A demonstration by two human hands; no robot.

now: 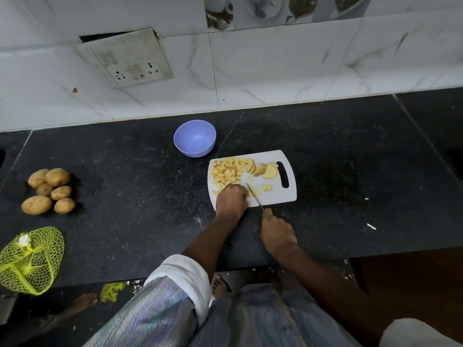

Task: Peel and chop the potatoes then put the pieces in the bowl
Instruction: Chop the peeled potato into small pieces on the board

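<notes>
Right hand (276,232) grips knife (254,195); left hand (231,199) on potato pieces (229,172).
</notes>
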